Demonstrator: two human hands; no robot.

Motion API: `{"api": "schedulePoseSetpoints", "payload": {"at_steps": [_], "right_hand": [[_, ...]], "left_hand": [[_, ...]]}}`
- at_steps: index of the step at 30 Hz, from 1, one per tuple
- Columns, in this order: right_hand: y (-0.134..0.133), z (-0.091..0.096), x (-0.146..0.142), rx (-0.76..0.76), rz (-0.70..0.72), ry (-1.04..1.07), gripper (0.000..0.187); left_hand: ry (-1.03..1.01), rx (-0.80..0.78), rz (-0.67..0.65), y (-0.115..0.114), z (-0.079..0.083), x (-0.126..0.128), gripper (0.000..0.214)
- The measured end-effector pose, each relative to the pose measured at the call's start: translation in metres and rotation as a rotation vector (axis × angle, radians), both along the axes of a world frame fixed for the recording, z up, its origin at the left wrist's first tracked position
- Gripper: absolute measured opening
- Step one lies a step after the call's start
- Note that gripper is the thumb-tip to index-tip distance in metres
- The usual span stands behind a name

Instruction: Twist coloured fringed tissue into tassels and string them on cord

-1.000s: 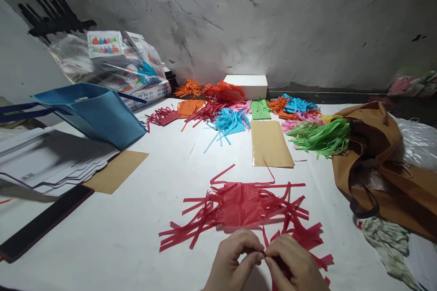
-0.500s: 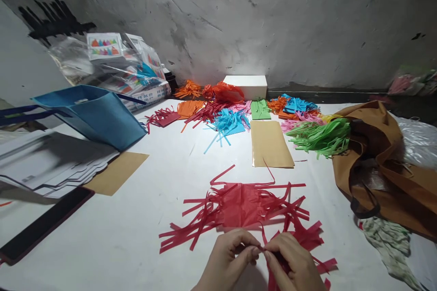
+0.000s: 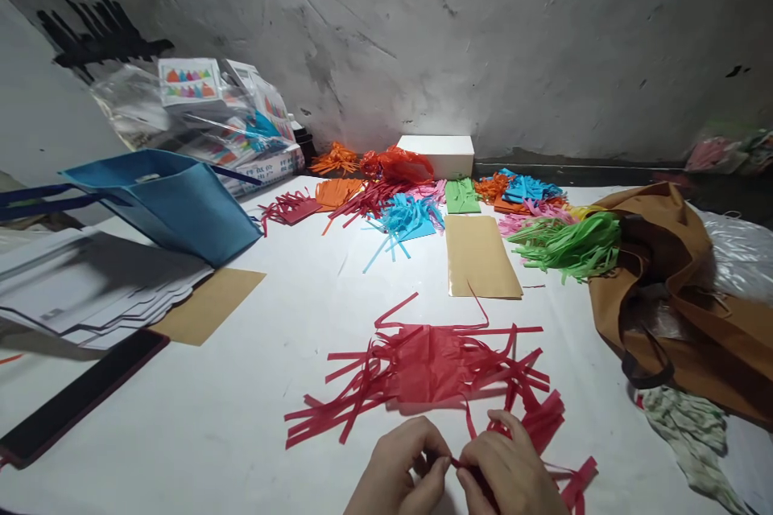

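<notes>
Near the front edge of the table, my left hand and my right hand meet, thumbs and fingertips pinched on a thin, twisted piece of red tissue paper. More red fringed tissue spreads out behind and to the right of my right hand, partly covered by it. Just beyond the hands lies a flat red tissue sheet, its two sides cut into long strips. One loose strip trails down from that sheet towards my fingers.
Cut tissue in several colours lines the back, including a blue bunch and a green bunch. A tan card lies mid-table. Left are a blue bag, papers and a phone; right, a brown bag and glove.
Both hands have moved slightly down towards me, still pinching the red paper. My right index finger has lifted, and the red strips beside that hand have shifted. The view has moved a little.
</notes>
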State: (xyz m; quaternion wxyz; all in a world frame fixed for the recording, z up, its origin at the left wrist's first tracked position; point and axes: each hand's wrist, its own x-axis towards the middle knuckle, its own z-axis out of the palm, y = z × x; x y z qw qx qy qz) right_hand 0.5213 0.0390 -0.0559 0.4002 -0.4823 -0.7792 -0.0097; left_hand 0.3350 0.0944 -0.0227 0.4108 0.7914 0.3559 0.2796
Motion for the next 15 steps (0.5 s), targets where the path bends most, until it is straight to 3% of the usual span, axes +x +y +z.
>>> {"api": "schedulePoseSetpoints", "payload": {"at_steps": [4, 6, 8, 11, 15], "right_hand": [[-0.004, 0.009, -0.004, -0.04, 0.009, 0.017, 0.019], [-0.003, 0.019, 0.003, -0.107, 0.042, 0.004, 0.013], [0.0, 0.029, 0.014, -0.128, 0.033, -0.042, 0.024], [0.014, 0.04, 0.03, -0.05, -0.042, -0.161, 0.037], [0.038, 0.036, 0.027, -0.053, -0.016, -0.389, 0.047]], "left_hand": [[-0.098, 0.079, 0.012, -0.004, -0.007, -0.011, 0.01], [-0.195, -0.017, 0.015, -0.002, -0.004, -0.022, 0.008], [-0.327, -0.201, 0.077, 0.005, 0.006, -0.042, 0.015], [-0.496, -0.357, 0.306, 0.031, 0.031, -0.091, 0.027], [-0.497, -0.129, 0.612, 0.094, 0.07, -0.176, 0.036]]}}
